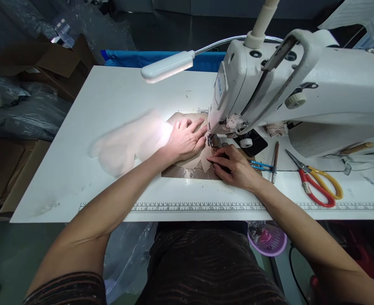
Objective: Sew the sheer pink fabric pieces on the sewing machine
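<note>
A beige piece of cloth or soft leather [191, 162] lies on the white sewing table under the presser foot [213, 140] of a white sewing machine [234, 87]. My left hand [188, 139] rests flat on this piece, left of the presser foot, with its fingers spread. Just right of the foot, my right hand [233, 167] has its thumb and fingers bent together at the edge of the piece. My fingers partly hide that edge. Beneath the beige piece is a brownish, shiny plate or sheet [187, 172].
Red-and-yellow-handled scissors [320, 182], a brown pen-like tool [275, 161], blue thread snips [258, 165] and a black phone-like object [255, 143] lie on the right. A lamp [168, 66] hangs above; a ruler strip [180, 208] lines the front edge. Pale blurred pieces [123, 144] lie left.
</note>
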Demonstrator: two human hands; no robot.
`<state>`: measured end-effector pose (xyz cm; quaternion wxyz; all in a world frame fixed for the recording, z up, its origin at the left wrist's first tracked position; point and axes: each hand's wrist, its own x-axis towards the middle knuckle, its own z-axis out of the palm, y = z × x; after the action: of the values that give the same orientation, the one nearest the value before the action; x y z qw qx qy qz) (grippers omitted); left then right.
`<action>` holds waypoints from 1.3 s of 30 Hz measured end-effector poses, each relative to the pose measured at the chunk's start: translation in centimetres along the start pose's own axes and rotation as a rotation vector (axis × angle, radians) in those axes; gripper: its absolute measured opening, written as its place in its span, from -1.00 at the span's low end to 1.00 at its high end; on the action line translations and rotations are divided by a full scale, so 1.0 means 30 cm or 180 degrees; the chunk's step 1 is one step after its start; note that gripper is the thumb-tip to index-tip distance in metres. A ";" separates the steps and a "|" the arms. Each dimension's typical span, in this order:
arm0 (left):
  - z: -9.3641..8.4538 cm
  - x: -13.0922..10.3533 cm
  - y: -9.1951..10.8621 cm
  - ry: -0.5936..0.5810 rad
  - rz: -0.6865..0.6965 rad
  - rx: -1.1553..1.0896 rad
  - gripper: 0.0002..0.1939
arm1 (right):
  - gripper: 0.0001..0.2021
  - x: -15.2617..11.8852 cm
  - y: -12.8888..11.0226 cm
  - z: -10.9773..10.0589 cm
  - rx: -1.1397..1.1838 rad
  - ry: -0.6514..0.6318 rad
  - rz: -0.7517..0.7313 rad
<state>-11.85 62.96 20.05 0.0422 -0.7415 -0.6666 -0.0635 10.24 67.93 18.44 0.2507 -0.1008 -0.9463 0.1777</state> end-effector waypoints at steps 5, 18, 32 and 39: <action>-0.051 -0.012 0.023 0.0222 0.0048 0.0119 -0.55 | -0.68 0.000 -0.015 0.002 -0.0284 -0.0025 0.0071; -0.083 -0.074 0.119 -0.0518 0.0074 0.0099 -0.59 | -0.72 0.010 0.010 -0.099 -0.0293 0.0609 0.1096; -0.014 -0.037 0.060 -0.0042 -0.0150 -0.0108 -0.57 | -0.76 0.000 -0.017 -0.090 -0.0185 0.0806 0.1248; -0.006 -0.005 0.033 -0.0033 -0.0187 -0.0015 -0.56 | -0.76 0.001 0.006 -0.077 -0.0223 0.0938 0.1199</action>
<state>-10.88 62.67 20.22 0.0351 -0.7220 -0.6882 -0.0625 11.41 68.77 20.26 0.3449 -0.3089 -0.8695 0.1718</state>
